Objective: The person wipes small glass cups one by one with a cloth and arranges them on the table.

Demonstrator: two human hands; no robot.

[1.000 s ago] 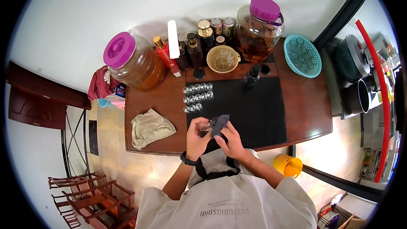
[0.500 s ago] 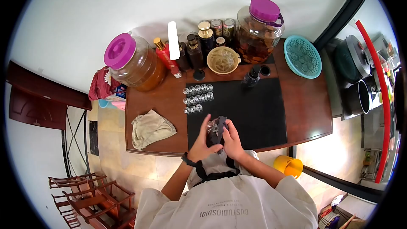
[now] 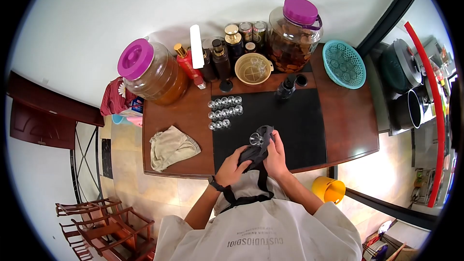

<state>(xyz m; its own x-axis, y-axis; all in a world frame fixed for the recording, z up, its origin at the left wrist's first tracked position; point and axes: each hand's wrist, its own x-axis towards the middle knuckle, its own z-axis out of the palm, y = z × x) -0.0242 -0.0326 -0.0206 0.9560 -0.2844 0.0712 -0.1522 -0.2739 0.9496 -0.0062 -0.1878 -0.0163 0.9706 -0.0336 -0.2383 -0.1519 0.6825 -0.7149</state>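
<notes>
Over the front edge of the black mat (image 3: 290, 121), a dark grey cloth (image 3: 260, 153) is stretched between both hands. My left hand (image 3: 232, 169), with a dark watch at its wrist, grips the cloth's lower left part. A small clear glass (image 3: 256, 138) rests against the cloth's upper side, its open rim facing up and left. My right hand (image 3: 276, 157) is closed on the cloth's right edge, close behind the glass; some fingers are hidden. Beyond my left hand, similar small glasses (image 3: 225, 112) stand in three rows on the mat.
A beige cloth (image 3: 174, 148) lies at the table's left. Large purple-lidded jars (image 3: 162, 75) (image 3: 295, 36), bottles (image 3: 221, 60) and a tan basket (image 3: 252, 69) line the back. A turquoise basket (image 3: 344, 63) holding glasses sits right. A dark jar (image 3: 286, 88) stands on the mat.
The cloth has spread open and shifted slightly right. The glass has moved right and turned from between my hands to the cloth's upper side. My left hand has lowered and its fingers have curled in.
</notes>
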